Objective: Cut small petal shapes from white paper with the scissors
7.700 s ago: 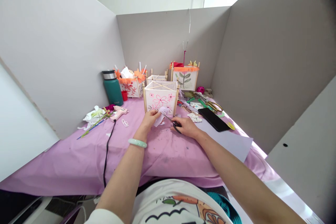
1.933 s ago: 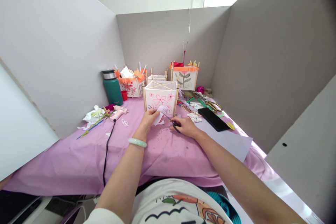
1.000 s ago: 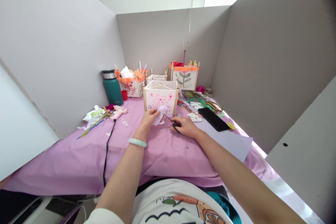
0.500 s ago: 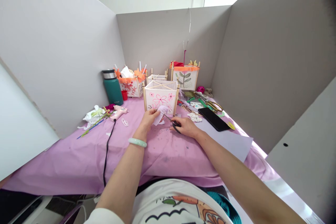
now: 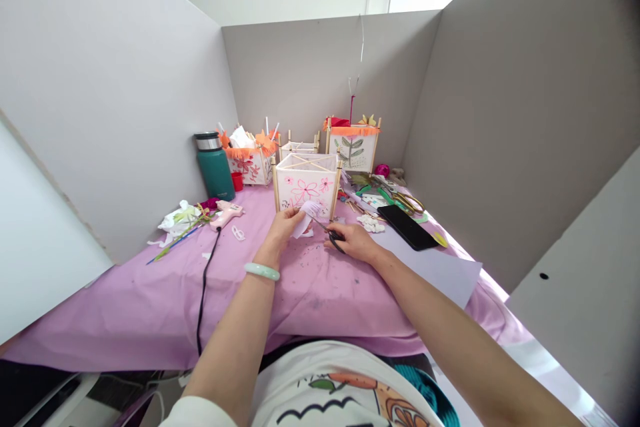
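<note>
head view shows the left hand (image 5: 286, 223) pinching a small piece of pale paper (image 5: 303, 221), fringed along its far end, just on the near side of a white box (image 5: 306, 188) with pink flowers. the right hand (image 5: 353, 241) holds black-handled scissors (image 5: 336, 237), blades pointing at the paper; whether they touch it is hard to tell. on the pink-covered worktop (image 5: 320, 300), a phone (image 5: 407, 227) lies to the right and a pink glue gun (image 5: 227, 215) to the left, near a green bottle (image 5: 215, 173).

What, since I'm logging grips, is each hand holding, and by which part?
The left hand pinches the pale fringed paper by its left side; the right hand holds the scissors by their black handles.
</note>
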The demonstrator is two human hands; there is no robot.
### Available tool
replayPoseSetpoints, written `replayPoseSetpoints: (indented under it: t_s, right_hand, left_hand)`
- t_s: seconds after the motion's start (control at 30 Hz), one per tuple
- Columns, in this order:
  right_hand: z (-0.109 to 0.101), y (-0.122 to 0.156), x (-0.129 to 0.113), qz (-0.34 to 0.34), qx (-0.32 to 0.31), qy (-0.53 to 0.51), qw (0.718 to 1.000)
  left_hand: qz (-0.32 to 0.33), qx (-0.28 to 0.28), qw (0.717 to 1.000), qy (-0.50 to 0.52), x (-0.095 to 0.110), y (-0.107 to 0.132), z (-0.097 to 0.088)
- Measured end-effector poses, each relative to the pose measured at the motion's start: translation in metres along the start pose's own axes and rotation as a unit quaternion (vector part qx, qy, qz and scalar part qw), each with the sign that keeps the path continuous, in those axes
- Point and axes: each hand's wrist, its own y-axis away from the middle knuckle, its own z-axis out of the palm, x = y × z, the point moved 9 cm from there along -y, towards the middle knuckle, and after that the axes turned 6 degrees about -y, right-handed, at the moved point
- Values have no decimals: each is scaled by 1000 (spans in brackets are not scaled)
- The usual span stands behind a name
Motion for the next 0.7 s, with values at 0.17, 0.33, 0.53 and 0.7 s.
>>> replayPoseSetpoints:
  t_s: [0.17, 0.33, 0.53, 0.7]
  right_hand:
    - [-1, 0, -1, -5, 4, 0, 1000]
    - [-1, 0, 0, -1, 6, -3, 1000]
    - [-1, 1, 1, 0, 7, -6, 1000]
    - [-1, 1, 1, 3, 9, -8, 1000]
  left_hand:
    - [-4, 8, 1000, -1, -1, -1, -2]
    - [-5, 12, 1000, 5, -4, -3, -3]
    - [1, 7, 1000, 2, -5, -5, -3]
    - [-3, 0, 1000, 0, -6, -5, -2]
